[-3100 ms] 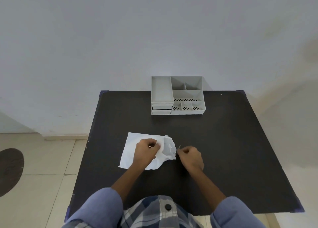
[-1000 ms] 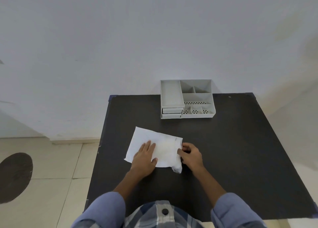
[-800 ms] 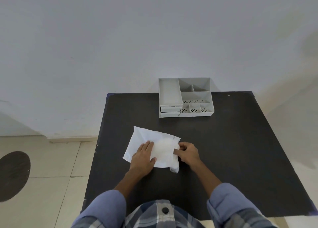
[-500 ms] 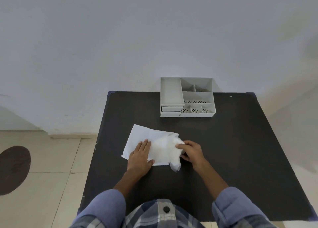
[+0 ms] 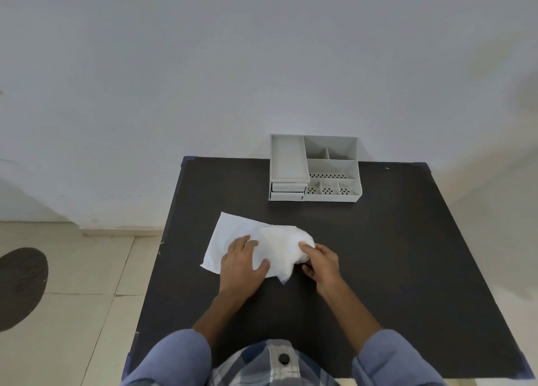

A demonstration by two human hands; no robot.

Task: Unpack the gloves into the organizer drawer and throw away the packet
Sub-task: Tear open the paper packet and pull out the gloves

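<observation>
A white glove packet (image 5: 233,237) lies on the black table (image 5: 378,254), bulging at its right end where pale gloves (image 5: 276,243) show through. My left hand (image 5: 240,263) lies flat on the packet's near edge, fingers spread, pressing it down. My right hand (image 5: 320,262) pinches the packet's raised right end, thumb and fingers closed on it. The grey organizer (image 5: 314,168) stands at the table's far edge against the wall. Its two small drawers (image 5: 288,190) at the front left are closed.
The organizer has several open compartments on top, some perforated. A white wall rises behind the table. Tiled floor with a dark round mat (image 5: 20,286) lies to the left. The table's left edge runs close to the packet.
My right hand has lifted the packet's right end, which now bulges upward. My left hand stays pressed on the packet. Earlier both hands were crumpling it.
</observation>
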